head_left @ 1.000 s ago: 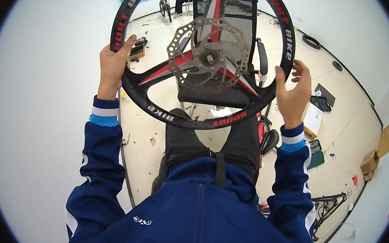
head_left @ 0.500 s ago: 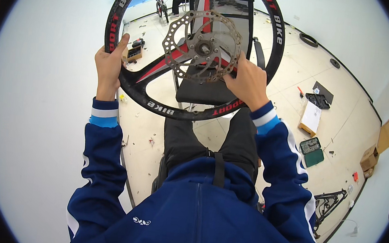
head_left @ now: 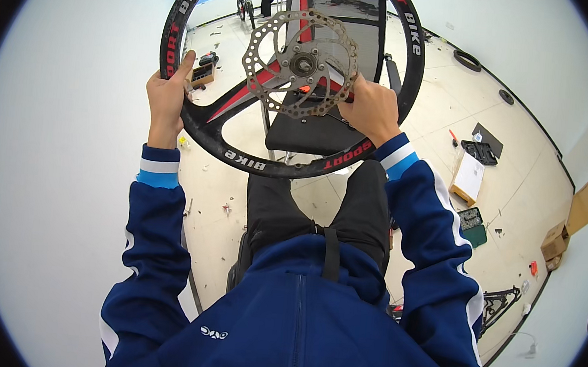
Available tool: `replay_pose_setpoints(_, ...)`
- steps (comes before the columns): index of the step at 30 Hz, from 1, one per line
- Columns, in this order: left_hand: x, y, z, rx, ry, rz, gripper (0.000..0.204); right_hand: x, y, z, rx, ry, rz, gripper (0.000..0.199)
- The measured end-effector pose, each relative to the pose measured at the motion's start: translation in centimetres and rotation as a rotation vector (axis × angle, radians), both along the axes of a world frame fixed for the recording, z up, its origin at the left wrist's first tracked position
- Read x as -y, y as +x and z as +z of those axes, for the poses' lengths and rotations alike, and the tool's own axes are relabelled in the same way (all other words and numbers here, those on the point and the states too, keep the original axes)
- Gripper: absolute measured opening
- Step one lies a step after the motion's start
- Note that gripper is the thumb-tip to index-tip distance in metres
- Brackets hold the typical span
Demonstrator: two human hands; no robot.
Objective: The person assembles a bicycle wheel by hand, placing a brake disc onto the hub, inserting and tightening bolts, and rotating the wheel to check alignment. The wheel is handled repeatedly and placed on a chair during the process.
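bicycle wheel (head_left: 237, 100) held up before a black office chair (head_left: 308, 137), brake rotor (head_left: 270, 28) on its near face.
left hand (head_left: 167, 100) grasps the rim (head_left: 171, 54); right hand (head_left: 374, 108) curls its fingers at the rotor's right edge, grip hidden, cannot tell on what.

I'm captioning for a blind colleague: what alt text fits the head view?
A person's left hand grips a black, red-and-white three-spoke bicycle wheel; their right hand is at the edge of its round, perforated metal brake disc. Behind it stands a black mesh-backed chair on a pale tiled floor.
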State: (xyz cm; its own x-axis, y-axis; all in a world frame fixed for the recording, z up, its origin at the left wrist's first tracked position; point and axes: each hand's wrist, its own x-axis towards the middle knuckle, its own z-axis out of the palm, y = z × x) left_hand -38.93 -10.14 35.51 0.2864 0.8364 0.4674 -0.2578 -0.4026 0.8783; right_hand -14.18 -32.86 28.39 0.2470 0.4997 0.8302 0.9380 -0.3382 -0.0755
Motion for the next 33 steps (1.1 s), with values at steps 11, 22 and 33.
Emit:
replay_pose_setpoints(11,-0.1,-0.3,-0.2,0.027,-0.049,0.014,0.033,-0.1,0.4,2.6,0.11,-0.035,-0.01,0.037)
replay_pose_setpoints(22,0.6,-0.8,-0.2,0.127,-0.036,-0.009,0.039,-0.9,0.7,4.4,0.236,-0.004,-0.027,0.037)
replay_pose_setpoints(33,-0.4,-4.4,-1.3,0.318,0.068,-0.231,0.039,-1.3,2.2,4.8,0.375,0.157,-0.064,0.032)
